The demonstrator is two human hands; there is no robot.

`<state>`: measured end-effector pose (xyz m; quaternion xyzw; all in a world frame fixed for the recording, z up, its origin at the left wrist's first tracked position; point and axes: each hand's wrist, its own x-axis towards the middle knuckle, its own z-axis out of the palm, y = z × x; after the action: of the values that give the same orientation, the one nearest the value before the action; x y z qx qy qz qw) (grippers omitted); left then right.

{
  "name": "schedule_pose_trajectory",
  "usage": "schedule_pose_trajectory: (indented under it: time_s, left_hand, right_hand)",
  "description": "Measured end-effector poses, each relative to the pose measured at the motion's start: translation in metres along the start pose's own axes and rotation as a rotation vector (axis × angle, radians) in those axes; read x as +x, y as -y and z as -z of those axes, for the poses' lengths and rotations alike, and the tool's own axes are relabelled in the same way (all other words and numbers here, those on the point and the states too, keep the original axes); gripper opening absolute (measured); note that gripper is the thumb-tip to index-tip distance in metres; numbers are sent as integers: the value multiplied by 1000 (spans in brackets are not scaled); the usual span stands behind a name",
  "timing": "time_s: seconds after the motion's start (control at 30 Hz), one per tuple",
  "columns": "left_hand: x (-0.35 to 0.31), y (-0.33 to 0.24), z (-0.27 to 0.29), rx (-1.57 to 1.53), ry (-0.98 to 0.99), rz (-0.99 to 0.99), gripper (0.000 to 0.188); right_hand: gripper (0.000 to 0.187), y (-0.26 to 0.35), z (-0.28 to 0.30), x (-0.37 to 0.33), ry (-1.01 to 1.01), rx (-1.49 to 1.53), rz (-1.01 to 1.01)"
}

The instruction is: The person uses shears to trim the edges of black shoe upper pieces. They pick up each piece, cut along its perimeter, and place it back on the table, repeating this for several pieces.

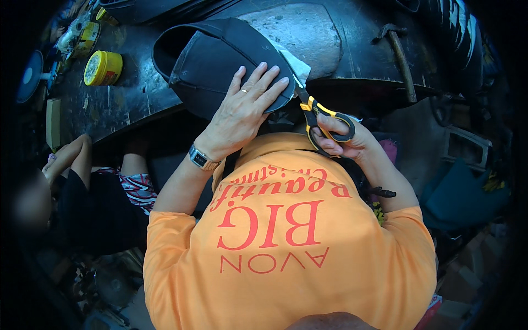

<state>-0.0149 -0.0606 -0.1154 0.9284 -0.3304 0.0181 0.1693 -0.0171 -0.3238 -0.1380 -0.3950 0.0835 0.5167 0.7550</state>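
A black stitched boot upper (pixel 212 69) lies over the near edge of the dark table, its wide opening toward the left. My left hand (pixel 245 104) is laid across its right part with the fingers spread on top; the thumb is out of sight, apparently beneath the piece. White lining (pixel 297 67) sticks out along the upper's right edge. My right hand (pixel 344 137) grips scissors (pixel 312 105) by their yellow and black handles. Their blades point up and left, close against the white lining; the tips are partly hidden by it.
Behind the upper lies a worn grey stone slab (pixel 308 33). A hammer (pixel 400 60) rests at the table's right, with a yellow tub (pixel 103 68) on the left. Another person (pixel 82 192) sits at the left. A grey frame (pixel 467 146) stands low at the right.
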Motion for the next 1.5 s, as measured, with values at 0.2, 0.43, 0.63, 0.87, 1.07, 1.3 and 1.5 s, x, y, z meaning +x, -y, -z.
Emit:
schedule_pose_trajectory:
  time_s: [0.2, 0.43, 0.63, 0.87, 1.07, 1.3, 1.5]
  left_hand:
    - [-4, -2, 3, -59, -11, -11, 71]
    - [-12, -2, 11, -61, 26, -9, 71]
    - [-19, 2, 14, -144, 35, -2, 71]
    - [-24, 0, 20, -205, 32, 9, 65]
    - [-30, 1, 24, -212, 43, 5, 65]
    - [-34, 1, 24, -222, 40, 3, 59]
    - [-37, 1, 25, -236, 33, -3, 56]
  right_hand:
    - [46, 4, -3, -2, 12, -26, -60]
    - [41, 8, -19, 22, 16, 67, -6]
    - [42, 3, -10, 16, -1, 10, -69]
    - [41, 7, -20, 26, 45, 84, -31]
    - [42, 6, -31, 43, 56, 140, 0]
    - [39, 3, -26, 34, 41, 59, -35]
    - [38, 4, -33, 39, 54, 124, -8]
